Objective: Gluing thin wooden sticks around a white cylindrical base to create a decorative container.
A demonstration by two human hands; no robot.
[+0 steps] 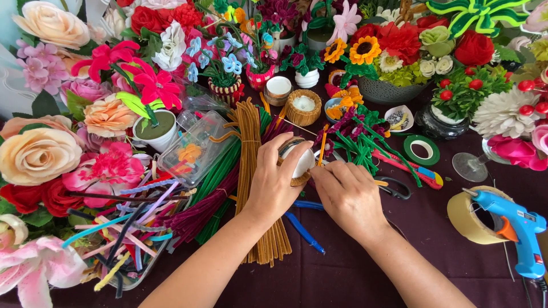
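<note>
Centre frame: my left hand (pixel 274 182) grips a small round pot (pixel 298 161), fingers wrapped around its side. My right hand (pixel 346 191) touches the pot's lower edge, fingers curled shut, holding nothing I can see. Tan pipe cleaners (pixel 251 154) lie left of it on the bench (pixel 434 228). Blue glue gun (pixel 516 225), lower right.

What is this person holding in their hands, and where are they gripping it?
The left hand grips a small round pot around its side. The right hand touches its lower edge with the fingertips.

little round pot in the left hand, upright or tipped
Tipped. The left hand holds the small round pot on its side above the table, its white face turned toward the right hand.
</note>
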